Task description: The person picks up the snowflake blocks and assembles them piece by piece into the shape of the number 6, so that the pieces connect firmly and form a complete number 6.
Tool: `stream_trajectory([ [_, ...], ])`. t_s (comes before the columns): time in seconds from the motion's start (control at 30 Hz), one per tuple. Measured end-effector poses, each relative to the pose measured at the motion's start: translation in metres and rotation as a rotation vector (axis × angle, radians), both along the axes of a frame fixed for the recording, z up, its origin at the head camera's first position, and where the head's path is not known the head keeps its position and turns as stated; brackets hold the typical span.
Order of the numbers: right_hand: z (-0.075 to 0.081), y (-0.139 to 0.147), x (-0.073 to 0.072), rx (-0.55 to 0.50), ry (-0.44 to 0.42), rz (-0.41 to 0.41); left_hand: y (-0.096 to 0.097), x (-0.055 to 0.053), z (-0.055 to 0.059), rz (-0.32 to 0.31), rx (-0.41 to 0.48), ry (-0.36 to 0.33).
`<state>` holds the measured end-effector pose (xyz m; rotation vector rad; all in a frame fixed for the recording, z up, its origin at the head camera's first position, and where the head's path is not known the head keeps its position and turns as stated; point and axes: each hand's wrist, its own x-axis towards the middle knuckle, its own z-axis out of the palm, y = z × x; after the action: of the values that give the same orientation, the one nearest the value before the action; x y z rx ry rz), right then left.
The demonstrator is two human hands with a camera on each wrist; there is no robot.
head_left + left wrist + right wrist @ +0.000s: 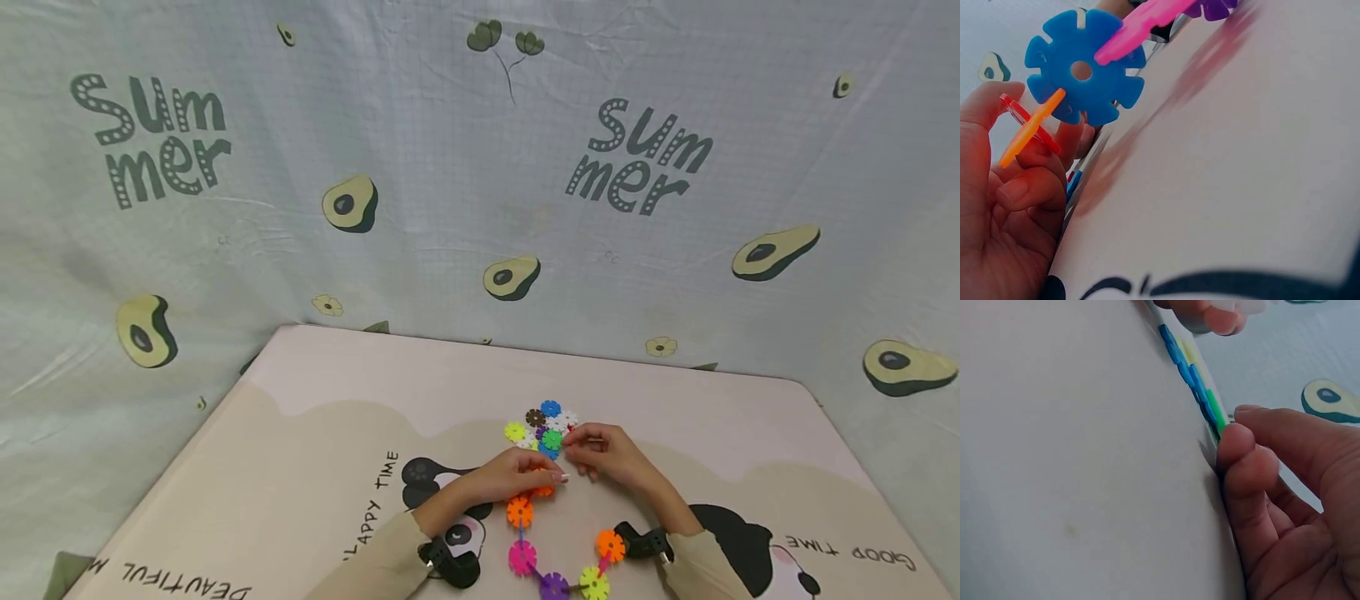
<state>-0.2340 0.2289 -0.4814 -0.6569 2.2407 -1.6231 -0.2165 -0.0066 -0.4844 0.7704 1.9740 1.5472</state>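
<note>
My left hand (517,473) pinches one end of a chain of notched plastic snowflake discs; in the left wrist view a red disc (1029,122) sits between thumb and fingers. An orange disc (1032,128) slots into it, followed by a blue disc (1063,56) and a pink disc (1147,25). A whitish piece (564,477) shows at the left fingertips. My right hand (606,452) has its fingertips beside a green disc (552,439) at the right of a loose disc pile; nothing shows between them. In the right wrist view the fingers partly hide the green disc (1216,411).
The chain curves toward me through a magenta disc (522,557), a purple disc (554,586) and a yellow disc (595,582) to an orange disc (611,546) by the right wrist. Loose blue (551,408), brown (535,418) and yellow (514,431) discs lie beyond the hands.
</note>
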Motion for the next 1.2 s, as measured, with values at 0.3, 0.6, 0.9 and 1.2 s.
stream_trajectory([
  [0.3, 0.001, -0.006, -0.011, 0.094, 0.049, -0.049, 0.001, 0.0, -0.001, 0.002, 0.017, -0.022],
  [0.6, 0.007, -0.014, -0.013, 0.239, 0.165, 0.019, 0.0, -0.001, -0.002, -0.029, 0.026, 0.024],
  [0.9, 0.006, -0.015, -0.01, 0.28, 0.263, 0.041, -0.001, -0.001, -0.003, -0.039, 0.028, 0.027],
  [1.2, 0.001, -0.011, -0.007, 0.166, 0.171, -0.046, -0.001, -0.001, -0.003, -0.027, 0.019, 0.037],
])
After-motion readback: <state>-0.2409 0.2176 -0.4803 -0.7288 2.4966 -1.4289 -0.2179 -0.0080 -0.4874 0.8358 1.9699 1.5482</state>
